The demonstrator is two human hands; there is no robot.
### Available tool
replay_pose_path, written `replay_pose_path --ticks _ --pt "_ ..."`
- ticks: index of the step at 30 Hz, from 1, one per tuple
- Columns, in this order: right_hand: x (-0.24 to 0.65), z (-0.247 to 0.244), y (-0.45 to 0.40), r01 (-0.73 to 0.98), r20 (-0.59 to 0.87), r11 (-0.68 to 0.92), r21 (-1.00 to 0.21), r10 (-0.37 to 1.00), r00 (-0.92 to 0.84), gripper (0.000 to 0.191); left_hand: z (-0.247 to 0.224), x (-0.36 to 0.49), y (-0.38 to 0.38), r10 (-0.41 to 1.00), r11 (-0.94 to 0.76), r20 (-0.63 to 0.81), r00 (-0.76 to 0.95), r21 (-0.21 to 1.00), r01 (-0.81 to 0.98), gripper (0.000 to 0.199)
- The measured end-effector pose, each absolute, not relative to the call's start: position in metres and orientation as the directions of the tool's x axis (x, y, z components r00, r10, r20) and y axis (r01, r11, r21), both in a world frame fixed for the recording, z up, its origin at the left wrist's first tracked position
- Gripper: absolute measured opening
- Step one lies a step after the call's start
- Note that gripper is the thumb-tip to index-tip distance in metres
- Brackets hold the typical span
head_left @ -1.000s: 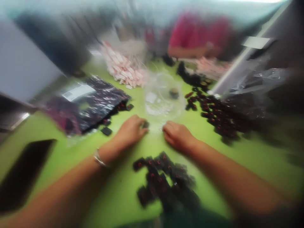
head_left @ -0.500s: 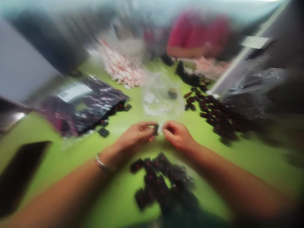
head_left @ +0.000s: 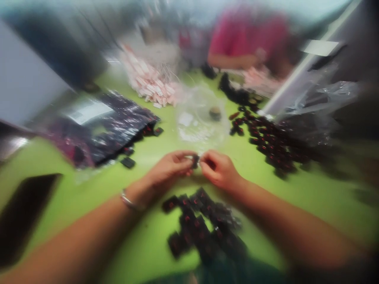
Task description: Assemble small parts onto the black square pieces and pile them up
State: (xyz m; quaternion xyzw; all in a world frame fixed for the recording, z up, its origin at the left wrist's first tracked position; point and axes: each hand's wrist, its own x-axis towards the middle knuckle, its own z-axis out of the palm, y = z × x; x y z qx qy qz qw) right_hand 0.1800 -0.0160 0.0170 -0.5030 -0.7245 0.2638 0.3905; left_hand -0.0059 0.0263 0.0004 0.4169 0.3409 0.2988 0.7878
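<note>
Between the fingers and thumb of my left hand (head_left: pixel 173 167) is a small black plastic part (head_left: pixel 195 160), held on its edge. My right hand (head_left: pixel 219 167) is closed in a pinch right beside that part; whatever its fingertips hold is too small and blurred to name. Just beyond both hands lies a clear plastic bag (head_left: pixel 217 136) with small white pieces (head_left: pixel 195 134) on it. Nearer to me, below my hands, is a loose pile of black parts with red marks (head_left: pixel 198 225).
A plastic bag of black parts (head_left: pixel 127 124) lies at left, a dark flat object (head_left: pixel 26 213) at lower left. More black parts (head_left: pixel 272 146) spread at right. Pink-and-white pieces (head_left: pixel 151 85) are heaped at the back. Across the green table (head_left: pixel 148 252) sits a person in pink (head_left: pixel 233 39).
My right hand has come slightly left, closer to the black plastic part in my left hand. The left hand keeps its hold, and the view has shifted a little.
</note>
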Motion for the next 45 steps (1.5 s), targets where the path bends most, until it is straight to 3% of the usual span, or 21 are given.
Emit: replay_pose_path --ticks 11,17,20,23,26,29,33,35,38,41,45 --pt "0.18 0.013 -0.017 0.586 0.357 0.421 -0.693 0.906 -0.228 0.013 -0.003 -0.005 0.026 0.774 0.39 -0.228 0.591 0.907 -0.161 0.04" --pt "0.177 0.014 -0.019 0.571 0.354 0.412 -0.71 0.91 -0.216 0.011 -0.001 -0.003 0.024 0.78 0.385 -0.233 0.581 0.91 -0.152 0.038" --pt "0.176 0.019 -0.017 0.505 0.269 0.292 -0.812 0.956 -0.121 0.008 0.001 -0.004 0.023 0.757 0.418 -0.238 0.608 0.892 -0.171 0.037" --pt "0.175 0.026 -0.016 0.338 0.01 0.038 -0.94 0.996 -0.085 0.015 0.002 -0.006 0.022 0.74 0.436 -0.232 0.631 0.88 -0.187 0.034" --pt "0.174 0.032 -0.016 0.209 -0.21 -0.172 -0.963 0.962 -0.175 0.019 0.005 -0.005 0.02 0.735 0.427 -0.222 0.641 0.886 -0.182 0.031" --pt "0.175 0.033 -0.015 0.162 -0.18 -0.157 -0.974 0.973 -0.143 0.021 0.012 -0.002 0.019 0.78 0.403 -0.179 0.6 0.877 -0.262 0.029" --pt "0.188 0.027 -0.002 0.149 -0.068 -0.076 -0.986 0.996 0.061 0.019 0.021 0.0 0.023 0.894 0.359 -0.174 0.414 0.83 -0.428 0.04" --pt "0.196 0.022 0.005 0.308 0.011 -0.036 -0.951 0.989 0.149 0.013 0.021 0.0 0.027 0.913 0.357 -0.198 0.358 0.812 -0.462 0.045" --pt "0.199 0.016 0.008 0.575 0.12 0.089 -0.813 0.993 0.015 0.007 0.017 -0.001 0.031 0.921 0.354 -0.213 0.326 0.807 -0.473 0.042" --pt "0.192 0.01 0.003 0.781 0.125 0.198 -0.593 0.98 -0.155 0.013 0.015 0.0 0.031 0.917 0.365 -0.222 0.333 0.804 -0.47 0.041" --pt "0.18 0.007 -0.002 0.909 0.079 0.185 -0.372 0.983 -0.168 0.017 0.015 0.001 0.028 0.909 0.38 -0.228 0.349 0.798 -0.467 0.04"
